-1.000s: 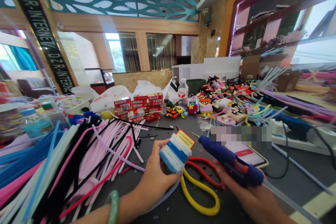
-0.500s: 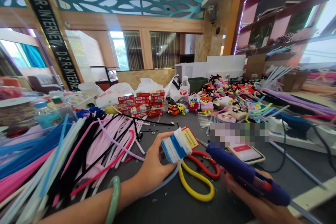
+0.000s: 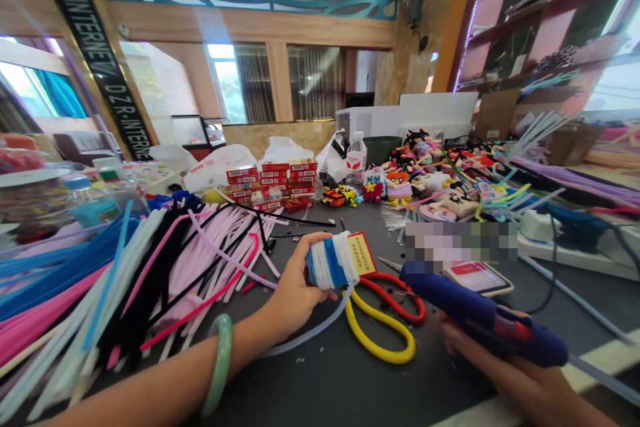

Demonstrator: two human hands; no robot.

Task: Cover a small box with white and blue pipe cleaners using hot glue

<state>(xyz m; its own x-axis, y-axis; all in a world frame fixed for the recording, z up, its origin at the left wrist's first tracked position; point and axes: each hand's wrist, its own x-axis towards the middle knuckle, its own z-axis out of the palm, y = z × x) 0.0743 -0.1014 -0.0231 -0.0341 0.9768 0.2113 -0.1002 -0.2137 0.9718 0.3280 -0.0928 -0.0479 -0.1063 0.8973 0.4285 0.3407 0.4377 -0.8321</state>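
My left hand point(image 3: 295, 287) is closed around a small box wrapped in white and blue pipe cleaner point(image 3: 327, 263), its red and yellow end left bare on the right. A blue hot glue gun point(image 3: 465, 303) is gripped in my right hand point(image 3: 505, 363), its nozzle pointing left toward the box. A clear glue stick point(image 3: 605, 380) juts from the gun's back end. Between my hands, scissors with one red and one yellow handle point(image 3: 383, 347) lie on the dark table point(image 3: 350, 390). A pale strand point(image 3: 320, 333) curves below the box.
Bundles of coloured pipe cleaners point(image 3: 135, 280) cover the left side. Red boxes point(image 3: 273, 181) are stacked at the back, near a plastic bottle point(image 3: 356, 155). Small dolls point(image 3: 400, 187) pile up behind. A phone point(image 3: 480, 278) and a power strip point(image 3: 590, 253) lie to the right.
The wrapped box has turned slightly in my left hand, its bare end now more upright. My right hand and the glue gun shift slightly right in view. The camera view tilts down a little.
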